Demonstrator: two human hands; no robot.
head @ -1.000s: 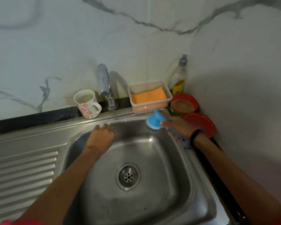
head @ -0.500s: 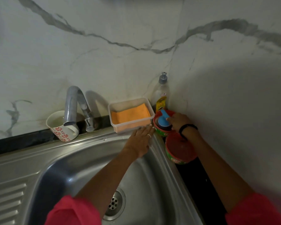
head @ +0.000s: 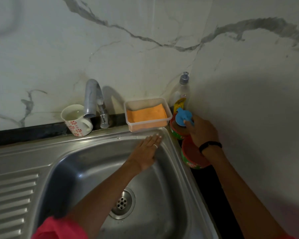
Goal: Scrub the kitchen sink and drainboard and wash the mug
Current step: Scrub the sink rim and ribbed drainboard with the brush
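Hands at the sink [head: 86, 171]

Left of the tap [head: 93, 99] stands the mug [head: 76, 120]; right of it, the left hand [head: 146, 153] lies flat on the basin, a tub [head: 148, 114] holds an orange cloth [head: 146, 113], and the right hand [head: 201, 131] grips a blue scrubber [head: 184, 116] over a red pot [head: 177, 131].

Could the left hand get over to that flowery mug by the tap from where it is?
Probably yes. The left hand lies flat on the sink's back wall, holding nothing. The mug stands on the ledge further left, with only the tap spout overhanging its rim.
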